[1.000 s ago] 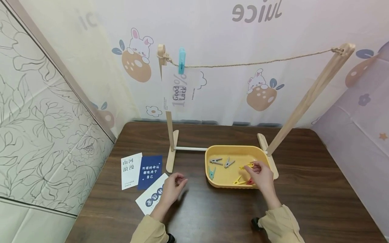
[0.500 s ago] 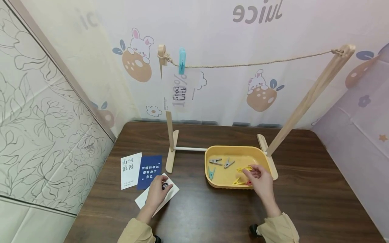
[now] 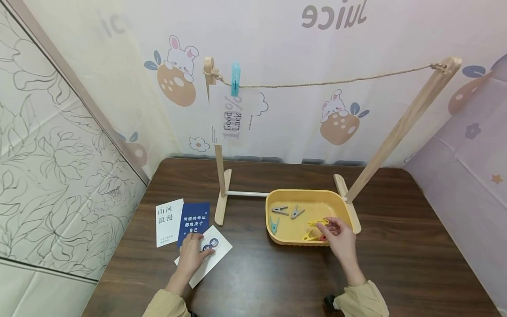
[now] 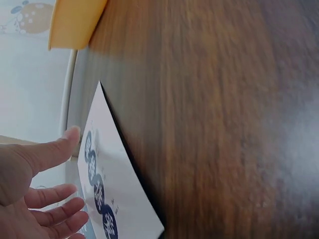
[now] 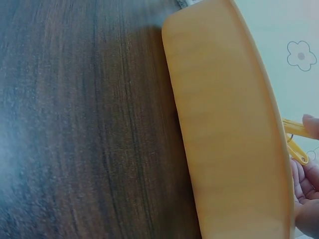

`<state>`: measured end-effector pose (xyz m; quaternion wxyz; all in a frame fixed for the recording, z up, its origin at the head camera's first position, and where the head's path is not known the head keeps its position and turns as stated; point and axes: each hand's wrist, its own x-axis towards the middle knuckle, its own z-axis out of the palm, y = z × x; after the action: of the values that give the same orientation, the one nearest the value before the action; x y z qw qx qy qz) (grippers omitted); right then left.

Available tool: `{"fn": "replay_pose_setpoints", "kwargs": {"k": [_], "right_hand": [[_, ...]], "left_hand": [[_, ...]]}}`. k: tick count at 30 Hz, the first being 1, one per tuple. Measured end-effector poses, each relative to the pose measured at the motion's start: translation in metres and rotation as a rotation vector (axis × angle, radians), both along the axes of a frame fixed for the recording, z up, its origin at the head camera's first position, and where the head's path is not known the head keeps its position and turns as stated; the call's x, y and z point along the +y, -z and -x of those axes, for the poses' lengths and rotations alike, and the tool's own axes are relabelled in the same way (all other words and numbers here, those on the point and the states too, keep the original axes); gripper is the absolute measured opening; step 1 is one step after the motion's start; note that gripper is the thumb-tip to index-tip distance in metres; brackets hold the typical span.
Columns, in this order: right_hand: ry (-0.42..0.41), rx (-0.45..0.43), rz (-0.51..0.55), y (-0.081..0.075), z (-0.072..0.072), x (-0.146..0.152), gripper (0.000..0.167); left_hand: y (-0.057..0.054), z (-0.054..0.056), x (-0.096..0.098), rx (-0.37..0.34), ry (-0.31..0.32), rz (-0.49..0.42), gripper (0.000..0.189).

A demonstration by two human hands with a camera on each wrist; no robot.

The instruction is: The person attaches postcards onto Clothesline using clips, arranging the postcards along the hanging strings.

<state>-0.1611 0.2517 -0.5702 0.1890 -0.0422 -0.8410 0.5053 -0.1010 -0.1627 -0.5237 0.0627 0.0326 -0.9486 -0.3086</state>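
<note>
My left hand (image 3: 191, 256) lies low over a white card (image 3: 214, 259) with dark blue circles on it. In the left wrist view its thumb and fingers are spread apart, their tips close to the card's edge. At the yellow tray my right hand (image 3: 343, 240) pinches a yellow clothespin (image 3: 317, 223), whose handle ends also show past the tray rim in the right wrist view. Just beyond the left hand is a blue card (image 3: 194, 218) with white writing, and beside that lies a white card (image 3: 168, 226) with dark characters.
The yellow tray (image 3: 283, 239) holds grey clothespins (image 3: 280, 210), a teal one (image 3: 274, 225) and others. A rope (image 3: 309, 84) spans two wooden posts (image 3: 404, 127); a blue clothespin (image 3: 235, 79) holds a "Good Luck" card (image 3: 222, 114) on it. A white bar (image 3: 247, 193) runs low behind.
The left hand has moved left over the white card with circles, uncovering its right corner. The right hand, with the yellow clothespin pinched, has shifted slightly toward me.
</note>
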Motion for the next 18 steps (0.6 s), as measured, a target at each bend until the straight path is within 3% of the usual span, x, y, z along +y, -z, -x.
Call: {"fn": "replay_pose_setpoints", "kwargs": {"k": [4, 8, 9, 13, 18], "right_hand": [[0.019, -0.001, 0.044, 0.017, 0.004, 0.005, 0.038], [0.023, 0.005, 0.061, 0.015, 0.003, 0.004, 0.036], [-0.021, 0.022, 0.104, 0.004, -0.001, 0.0, 0.035], [-0.032, 0.03, 0.118, 0.0, -0.003, -0.002, 0.035], [0.018, 0.007, 0.09, 0.013, 0.002, 0.003, 0.034]], "left_hand": [[0.001, -0.001, -0.002, -0.005, -0.019, 0.006, 0.055], [0.003, -0.001, -0.004, -0.012, -0.029, 0.016, 0.058], [0.003, -0.001, -0.004, -0.014, -0.032, 0.016, 0.058], [0.004, 0.0, -0.005, -0.027, -0.036, 0.021, 0.06], [0.005, 0.003, -0.007, -0.033, -0.032, 0.033, 0.06]]}}
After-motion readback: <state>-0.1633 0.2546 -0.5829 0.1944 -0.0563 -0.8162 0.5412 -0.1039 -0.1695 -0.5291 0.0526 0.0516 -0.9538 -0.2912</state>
